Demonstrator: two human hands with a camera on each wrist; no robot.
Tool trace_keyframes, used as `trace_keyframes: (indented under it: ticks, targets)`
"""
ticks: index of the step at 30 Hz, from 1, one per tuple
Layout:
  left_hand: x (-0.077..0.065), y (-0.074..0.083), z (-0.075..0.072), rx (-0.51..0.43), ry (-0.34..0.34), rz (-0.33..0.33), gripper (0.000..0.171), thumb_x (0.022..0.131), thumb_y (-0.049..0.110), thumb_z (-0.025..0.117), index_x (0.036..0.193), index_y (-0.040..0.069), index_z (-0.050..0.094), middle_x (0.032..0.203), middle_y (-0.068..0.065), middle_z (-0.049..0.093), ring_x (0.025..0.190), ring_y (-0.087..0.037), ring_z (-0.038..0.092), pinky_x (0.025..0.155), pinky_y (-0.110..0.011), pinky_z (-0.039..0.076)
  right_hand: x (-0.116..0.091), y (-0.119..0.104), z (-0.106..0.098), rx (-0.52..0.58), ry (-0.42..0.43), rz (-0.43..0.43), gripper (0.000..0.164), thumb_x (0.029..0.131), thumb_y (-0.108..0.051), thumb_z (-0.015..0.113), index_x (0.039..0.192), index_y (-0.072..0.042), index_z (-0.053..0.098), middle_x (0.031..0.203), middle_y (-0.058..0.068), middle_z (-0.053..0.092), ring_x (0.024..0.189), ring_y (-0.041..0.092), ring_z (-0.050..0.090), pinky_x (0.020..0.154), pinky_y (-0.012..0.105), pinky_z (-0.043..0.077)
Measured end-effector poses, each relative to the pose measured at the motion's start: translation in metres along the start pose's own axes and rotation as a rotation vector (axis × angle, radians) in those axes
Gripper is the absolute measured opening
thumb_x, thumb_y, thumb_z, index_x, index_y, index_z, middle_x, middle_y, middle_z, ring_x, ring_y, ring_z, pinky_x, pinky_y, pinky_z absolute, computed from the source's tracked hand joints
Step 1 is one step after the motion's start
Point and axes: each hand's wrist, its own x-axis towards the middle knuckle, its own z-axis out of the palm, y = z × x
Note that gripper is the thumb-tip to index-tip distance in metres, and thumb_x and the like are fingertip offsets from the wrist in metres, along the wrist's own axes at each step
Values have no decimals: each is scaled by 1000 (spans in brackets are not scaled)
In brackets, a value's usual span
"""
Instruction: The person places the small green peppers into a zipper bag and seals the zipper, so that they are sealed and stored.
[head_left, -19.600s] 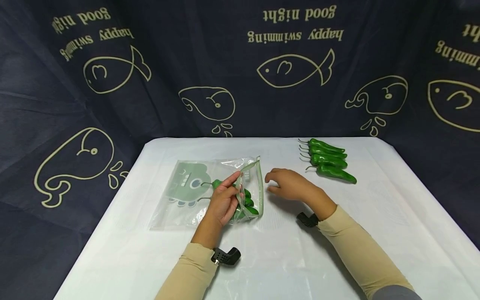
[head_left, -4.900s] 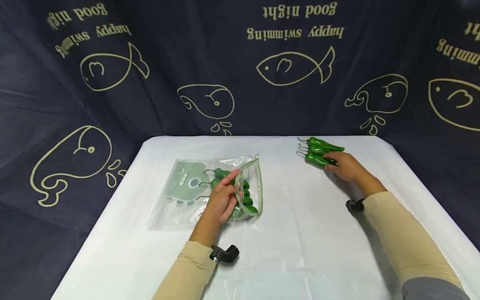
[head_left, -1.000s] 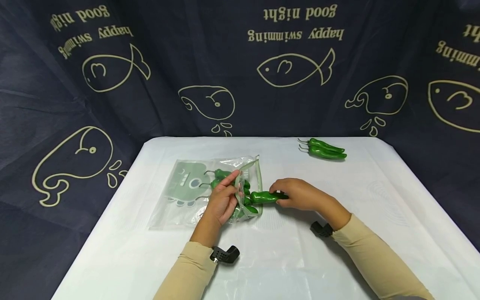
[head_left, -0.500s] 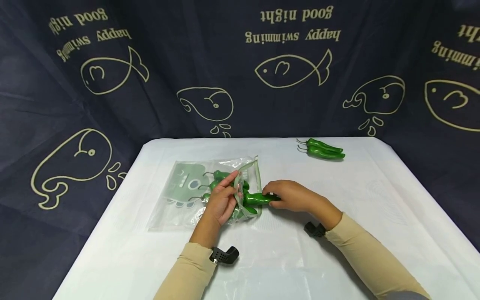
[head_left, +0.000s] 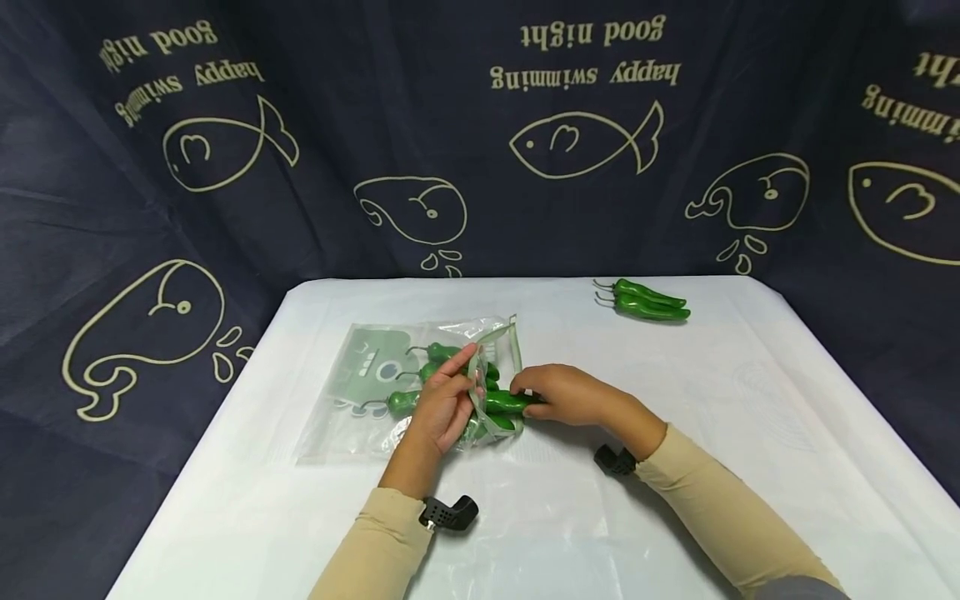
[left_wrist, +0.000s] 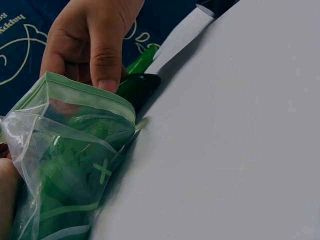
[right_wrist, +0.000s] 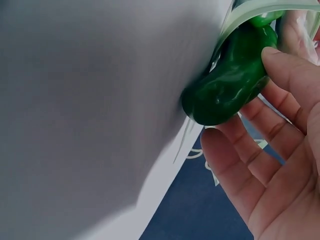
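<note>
A clear zip bag [head_left: 318, 442] with a green cartoon print lies flat, its mouth facing right. My left hand [head_left: 442, 404] lies on it, pinching the upper film beside the mouth with the forefinger extended. Several green peppers [head_left: 438, 350] show through the film, partly hidden by that hand. My right hand [head_left: 566, 393] holds the tip end of another green pepper [head_left: 506, 402], whose stem end is deep inside the bag. In the right wrist view, the thumb and fingers flank this pepper [right_wrist: 225, 85] at the bag's rim [right_wrist: 250, 11].
Two green peppers [head_left: 648, 307] lie side by side at the back right of the white table [head_left: 712, 400]. A dark cloth [head_left: 480, 225] with fish and whale drawings hangs behind the table.
My right hand has pushed the pepper leftward into the bag over the last second. Since the oldest frame, the row at the back right has shrunk to two peppers. The left hand stays put.
</note>
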Motion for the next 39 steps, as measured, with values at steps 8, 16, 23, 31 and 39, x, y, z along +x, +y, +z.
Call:
trace_keyframes:
  ticks: [8, 16, 23, 31, 39]
  targets:
    - [-1, 0, 0, -3, -8, -3, 59, 89, -18, 40, 145, -1, 48, 148, -9, 41, 93, -11, 51, 70, -20, 46, 7, -3, 1, 37, -41, -30, 29, 90, -9, 72, 118, -9, 65, 117, 1, 63, 105, 14, 59, 91, 37, 50]
    - [1, -1, 0, -30, 1, 7, 59, 87, -19, 40, 141, 0, 52, 144, -10, 46, 91, -13, 52, 69, -21, 46, 8, -1, -4, 103, -93, -5, 36, 88, -4, 69, 124, -7, 63, 123, 3, 61, 110, 17, 57, 95, 38, 48]
    - [1, -2, 0, -27, 4, -1, 60, 87, -19, 39, 144, -1, 48, 145, -10, 45, 89, -12, 52, 68, -21, 46, 2, 6, -6, 174, -144, -10, 50, 86, 1, 65, 134, -7, 59, 132, 5, 59, 114, 18, 57, 97, 41, 47]
    - [-1, -2, -1, -37, -2, -5, 58, 88, -19, 40, 141, 1, 53, 145, -9, 45, 89, -12, 52, 68, -21, 46, 4, 9, -5, 200, -175, -35, 58, 84, 4, 64, 140, -8, 55, 138, 6, 55, 121, 20, 53, 101, 42, 45]
    - [0, 0, -1, -17, -21, -6, 60, 89, -18, 38, 147, -2, 43, 151, -11, 39, 90, -11, 52, 70, -21, 46, 7, 7, -6, 179, -176, -50, 61, 85, 4, 65, 144, -8, 53, 138, 9, 55, 128, 25, 49, 106, 44, 41]
